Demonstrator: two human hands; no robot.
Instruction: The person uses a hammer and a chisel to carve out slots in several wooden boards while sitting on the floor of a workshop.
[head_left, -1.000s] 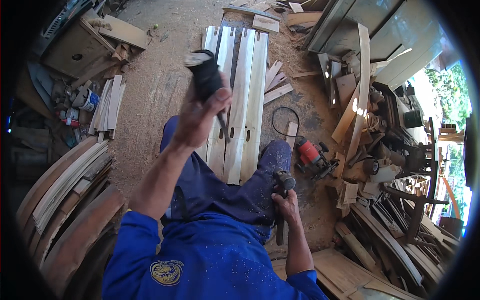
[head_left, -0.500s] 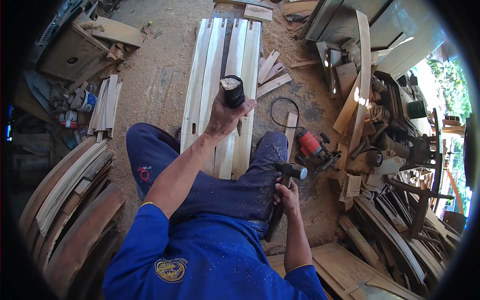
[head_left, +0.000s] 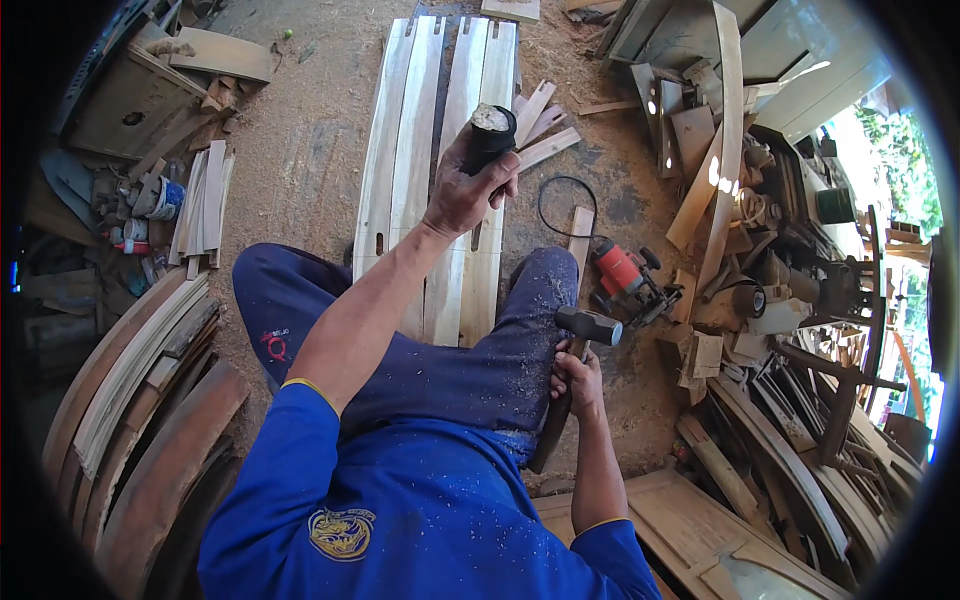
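My left hand is wrapped around the thick black handle of a chisel, raised over the boards. Its pale, battered top faces up, and my hand mostly hides the lower end. By my right thigh, my right hand grips a hammer close below its metal head, with the handle pointing down. Several long pale boards lie side by side in front of me, running up between my knees. Slots are cut near their far ends, and another slot shows near my left knee.
A red router with a black cable rests on the sawdust-covered floor beyond my right knee. Wood offcuts lie beside the boards. Curved planks are stacked at left; more timber and a panelled wooden piece lie at right.
My left hand and the chisel have shifted up and to the right, and the chisel's top tilts more to the right. The hammer stays by my thigh, nearly unmoved. The view has moved slightly.
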